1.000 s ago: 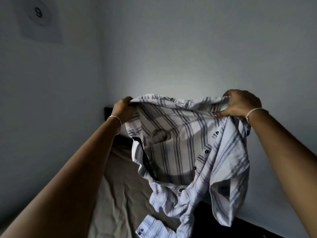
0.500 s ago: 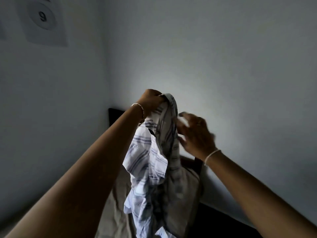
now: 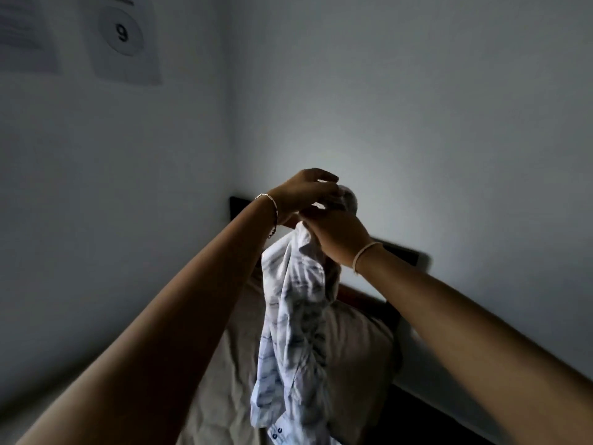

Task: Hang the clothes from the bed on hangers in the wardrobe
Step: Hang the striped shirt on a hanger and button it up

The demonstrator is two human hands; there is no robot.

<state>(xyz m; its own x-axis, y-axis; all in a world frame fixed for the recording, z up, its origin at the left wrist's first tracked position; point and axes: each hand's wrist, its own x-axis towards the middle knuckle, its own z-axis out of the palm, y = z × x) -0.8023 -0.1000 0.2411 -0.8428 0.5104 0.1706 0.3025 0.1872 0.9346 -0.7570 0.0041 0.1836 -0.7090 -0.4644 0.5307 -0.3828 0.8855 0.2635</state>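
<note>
A white shirt with dark stripes (image 3: 295, 329) hangs bunched in a narrow column above the bed (image 3: 221, 396). At its top my left hand (image 3: 305, 192) pinches the fabric, fingers curled over it. Just below and to the right, my right hand (image 3: 337, 236) closes around the same gathered top of the shirt. Both hands touch each other there. A buttoned cuff dangles at the shirt's lower end. No hanger or wardrobe is in view.
The bed has a beige sheet and a pillow (image 3: 359, 345) against a dark headboard (image 3: 404, 255). Grey walls meet in a corner behind it. Two paper sheets, one marked 9 (image 3: 123, 36), hang on the left wall.
The shirt was spread wide between both hands a second ago. My hands have come together, so it now hangs folded in a narrow bunch, and my right hand has closed on its top.
</note>
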